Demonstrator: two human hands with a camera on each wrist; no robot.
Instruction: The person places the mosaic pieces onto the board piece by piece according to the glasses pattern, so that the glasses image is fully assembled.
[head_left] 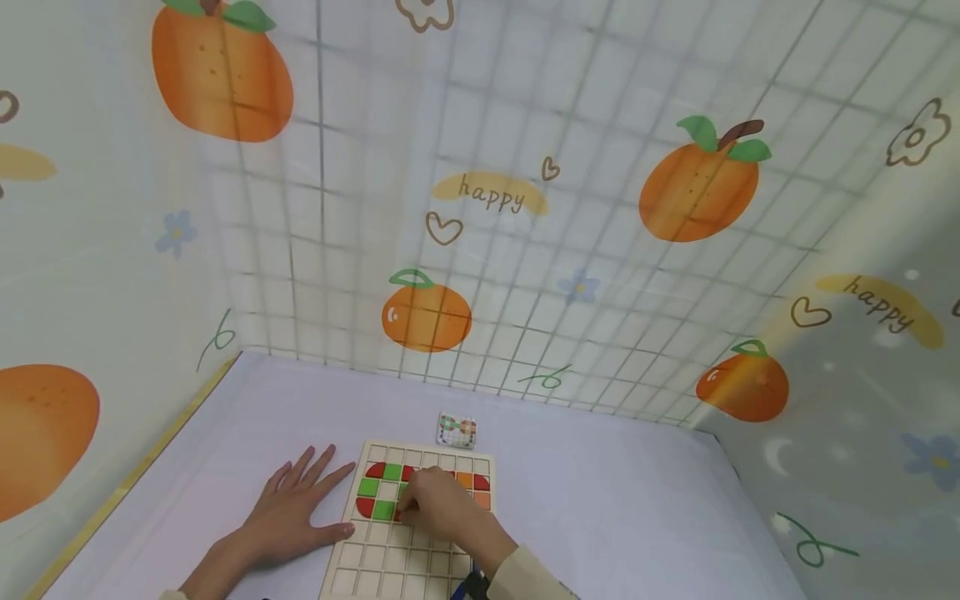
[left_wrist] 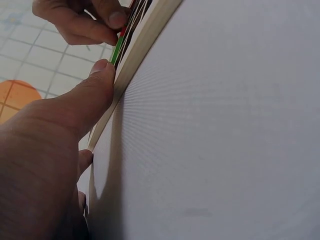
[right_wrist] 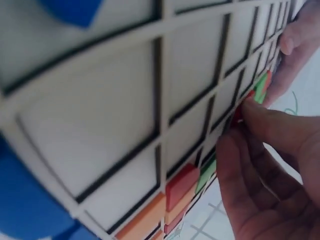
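A pale wooden grid board [head_left: 362, 557] lies on the table, with red, green and orange tiles set in its upper rows. My left hand [head_left: 294, 507] rests beside it with fingers spread, the thumb at the board's left edge. Over the upper middle of the grid is my right hand [head_left: 442, 504]. Between its thumb and fingertips it pinches a red tile [right_wrist: 237, 118] at a square, seen in the right wrist view. A green tile [head_left: 384, 510] and a rounded red tile [head_left: 364, 507] sit just left of those fingers. The right hand hides several middle squares.
Behind the board lies a small card [head_left: 457, 430] with a coloured grid pattern. A blue object [right_wrist: 30, 195] overlaps the board's near corner in the right wrist view. Curtains printed with oranges [head_left: 427, 318] stand around the white table [head_left: 600, 500].
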